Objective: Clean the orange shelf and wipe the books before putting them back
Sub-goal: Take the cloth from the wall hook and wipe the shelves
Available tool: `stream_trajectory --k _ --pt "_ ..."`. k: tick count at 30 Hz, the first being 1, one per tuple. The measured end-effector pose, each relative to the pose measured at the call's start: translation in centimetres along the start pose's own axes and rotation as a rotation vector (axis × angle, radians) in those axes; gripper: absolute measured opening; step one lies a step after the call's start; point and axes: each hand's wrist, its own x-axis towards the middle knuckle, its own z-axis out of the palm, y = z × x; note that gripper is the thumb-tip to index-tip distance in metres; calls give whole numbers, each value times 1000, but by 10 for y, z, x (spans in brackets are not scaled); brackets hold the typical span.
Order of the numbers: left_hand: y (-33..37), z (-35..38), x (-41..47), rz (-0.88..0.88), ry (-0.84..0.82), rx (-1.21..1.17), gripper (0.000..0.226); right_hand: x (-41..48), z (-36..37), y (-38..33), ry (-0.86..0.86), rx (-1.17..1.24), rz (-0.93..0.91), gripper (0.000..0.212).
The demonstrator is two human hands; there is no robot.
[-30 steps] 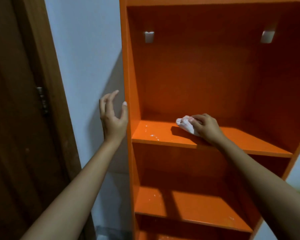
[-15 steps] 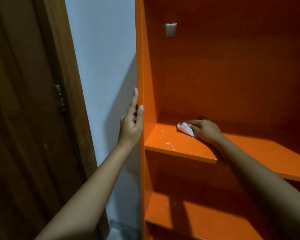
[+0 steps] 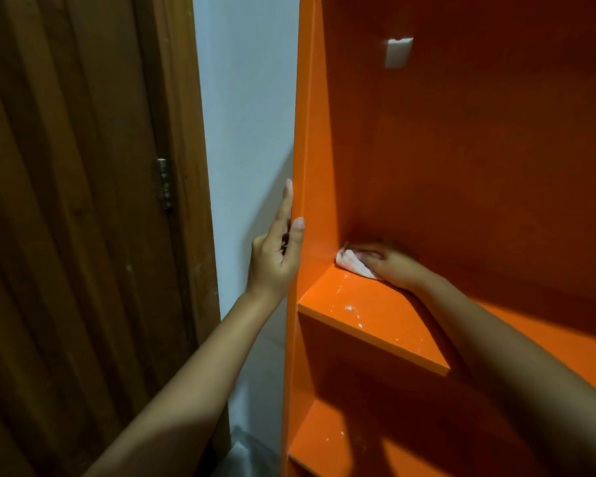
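The orange shelf unit [image 3: 444,166] fills the right of the head view, with no books on its boards. My right hand [image 3: 391,265] presses a crumpled white cloth [image 3: 350,261] into the back left corner of the middle board [image 3: 375,325], which carries white specks near its front edge. My left hand [image 3: 277,251] lies against the outer face of the unit's left side panel [image 3: 305,166], fingers straight, thumb at the panel's front edge. No books are in view.
A brown wooden door [image 3: 66,235] with a metal hinge [image 3: 166,184] stands at the left. A pale wall [image 3: 245,115] strip separates it from the shelf. A lower board [image 3: 341,438] shows below, and a white bracket [image 3: 398,51] sits on the back panel.
My right hand has slid the cloth leftward along the board into the back corner. My left hand moved from the air onto the side panel. The view has shifted closer and left.
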Motion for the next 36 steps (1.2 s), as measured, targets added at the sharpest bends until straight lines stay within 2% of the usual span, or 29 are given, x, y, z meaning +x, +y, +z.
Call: stream_trajectory --k 5,11,22,26,30,34,36 --pt "4 0 -2 -13 7 -10 55 -11 1 -12 -63 79 -66 28" --pt "4 -3 -3 7 -22 12 57 -35 13 -32 36 -128 -95 29" --pt "4 -21 -18 17 -262 57 55 -95 39 -85 88 -183 -96 26" --pt "2 -24 -17 -19 -302 92 56 -130 29 -98 96 -70 -88 23" --pt "5 -26 -17 -39 -344 56 57 -179 5 -86 428 -72 66 22" --pt "10 -24 -21 -29 -294 99 54 -230 -5 -56 636 -405 499 30" --pt "10 -21 -22 -29 -260 135 54 -244 1 -51 727 -517 601 32"
